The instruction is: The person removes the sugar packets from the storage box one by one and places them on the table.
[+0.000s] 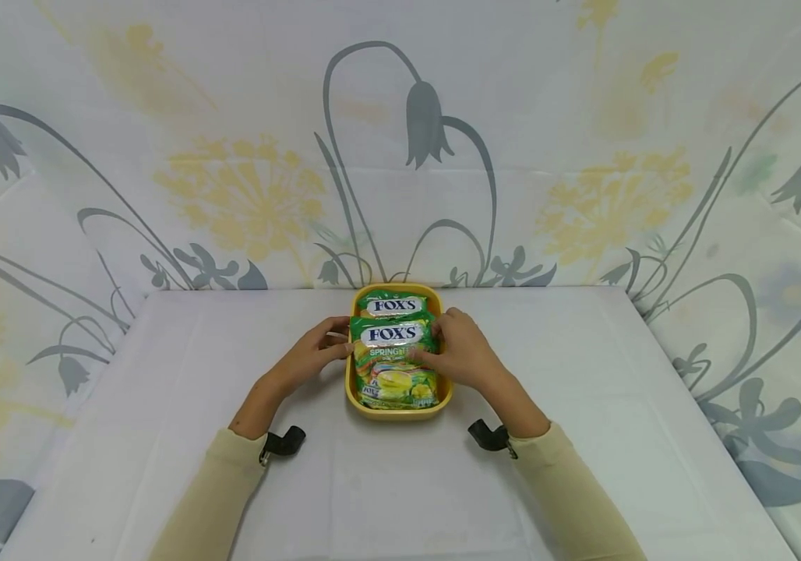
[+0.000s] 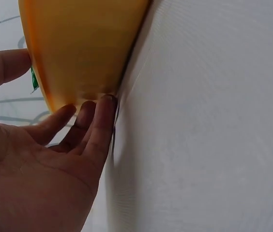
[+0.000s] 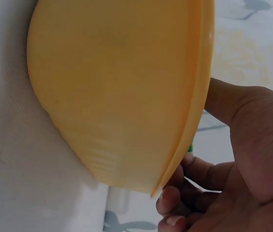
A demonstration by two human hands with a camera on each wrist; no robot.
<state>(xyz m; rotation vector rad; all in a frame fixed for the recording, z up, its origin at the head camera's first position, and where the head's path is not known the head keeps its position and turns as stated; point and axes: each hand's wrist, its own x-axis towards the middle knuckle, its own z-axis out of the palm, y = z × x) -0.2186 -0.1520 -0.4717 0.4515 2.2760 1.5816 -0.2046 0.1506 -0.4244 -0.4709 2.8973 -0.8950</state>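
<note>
A yellow plastic basket (image 1: pixel 400 415) stands on the table with two green FOX'S candy bags in it. The front candy bag (image 1: pixel 393 389) overlaps the rear candy bag (image 1: pixel 392 298). My left hand (image 1: pixel 309 358) is at the basket's left side, its thumb by the rim and its fingertips against the outer wall, as the left wrist view shows. My right hand (image 1: pixel 467 351) reaches over the right rim. Its thumb lies on the front bag's face and its index finger is at that bag's right edge, pinching it. In the right wrist view the basket wall (image 3: pixel 112 96) hides most of the bag.
A white cloth (image 1: pixel 386 491) covers the table. Behind it hangs a flower-printed cloth (image 1: pixel 513 202), close to the basket's far end. Black wrist mounts (image 1: pixel 284 442) show at both sleeves.
</note>
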